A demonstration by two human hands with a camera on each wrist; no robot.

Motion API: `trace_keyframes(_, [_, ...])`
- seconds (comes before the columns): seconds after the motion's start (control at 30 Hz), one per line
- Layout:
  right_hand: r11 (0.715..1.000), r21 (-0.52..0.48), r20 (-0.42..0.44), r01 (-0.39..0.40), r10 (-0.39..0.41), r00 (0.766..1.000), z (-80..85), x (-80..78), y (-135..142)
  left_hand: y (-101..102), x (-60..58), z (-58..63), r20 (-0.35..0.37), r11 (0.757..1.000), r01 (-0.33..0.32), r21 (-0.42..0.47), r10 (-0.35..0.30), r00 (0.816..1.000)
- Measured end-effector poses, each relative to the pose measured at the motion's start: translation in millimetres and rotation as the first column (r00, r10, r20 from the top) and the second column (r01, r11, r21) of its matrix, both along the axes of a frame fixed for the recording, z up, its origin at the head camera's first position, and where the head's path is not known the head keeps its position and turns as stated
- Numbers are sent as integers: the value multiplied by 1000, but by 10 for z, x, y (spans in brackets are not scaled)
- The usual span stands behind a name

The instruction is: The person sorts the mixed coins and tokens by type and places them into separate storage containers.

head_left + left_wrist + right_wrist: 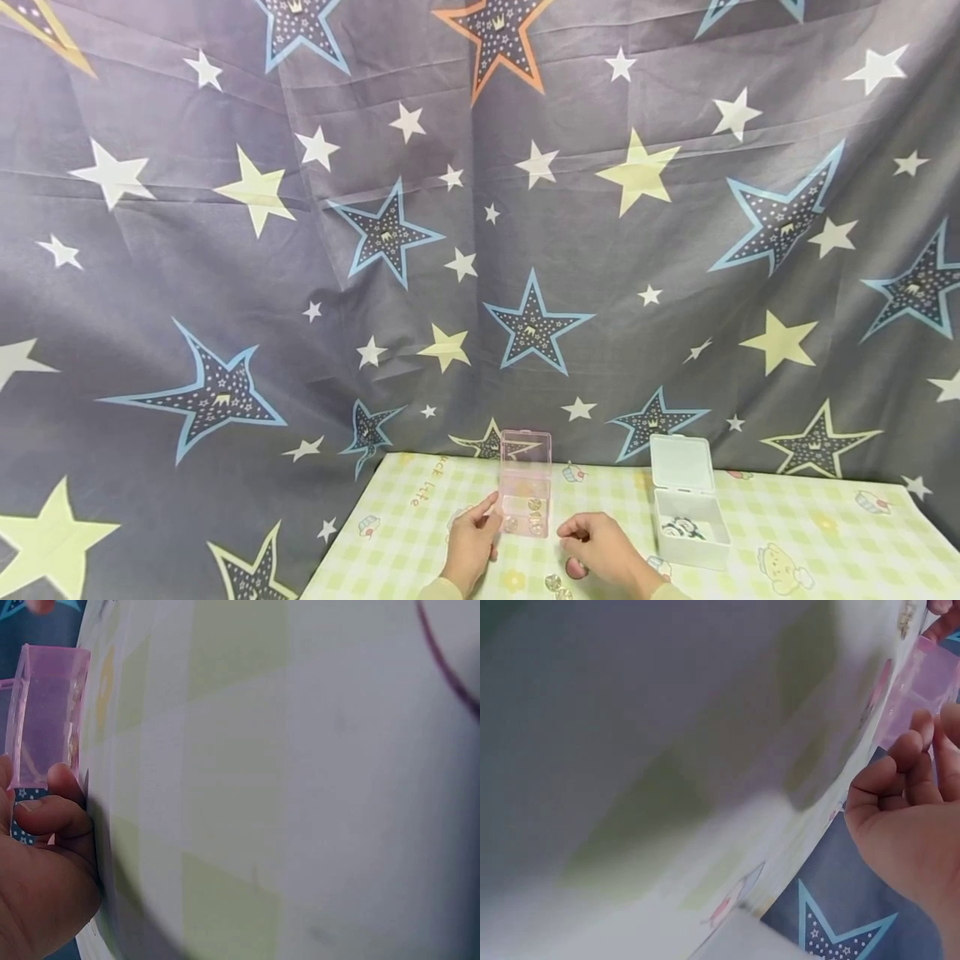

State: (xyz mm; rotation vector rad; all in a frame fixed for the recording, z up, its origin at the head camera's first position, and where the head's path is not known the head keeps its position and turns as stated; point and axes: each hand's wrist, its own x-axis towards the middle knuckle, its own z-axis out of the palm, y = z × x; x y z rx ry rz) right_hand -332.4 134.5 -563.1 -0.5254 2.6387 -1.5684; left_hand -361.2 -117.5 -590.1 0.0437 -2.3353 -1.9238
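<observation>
My left hand [471,543] holds the left side of a small clear pink plastic box [525,485] whose lid is raised. In the left wrist view, its fingers curl at the end of the box [52,712]. Several shiny gold round pieces [535,505] lie in the box's compartments. Just right of the box is my right hand [602,550], fingers bent and fingertips close together. The right wrist view shows this hand [907,795] near the pink box, but whether anything is pinched between its fingertips cannot be seen. More gold round pieces [553,582] lie on the cloth below.
A white box [692,550] with its lid up stands right of my right hand, holding several green-and-white pieces [682,528]. Under everything is a green checked tablecloth [405,517] with printed drawings. Behind the table hangs a dark star-patterned curtain [525,400].
</observation>
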Motion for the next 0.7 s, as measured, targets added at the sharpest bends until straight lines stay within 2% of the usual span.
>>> trace_keyframes(0.23, [998,59,30,-33,31,999,-24,72,138,-18,-19,11,10,1000,5,-9,-5,1000])
trace_keyframes(0.33, [996,55,58,-74,71,996,-41,102,152,-21,-13,31,7,1000,0,-11,0,1000])
trace_keyframes(0.47, [986,101,68,-135,128,989,-66,167,122,-15,-3,44,9,1000,-7,-9,7,1000])
trace_keyframes(0.57, [976,184,60,-117,107,992,-71,219,68,-9,-2,37,10,1000,-7,-3,7,1000])
trace_keyframes(0.7, [950,310,8,-34,33,999,-73,268,-16,-3,-4,14,13,1000,-6,-2,6,1000])
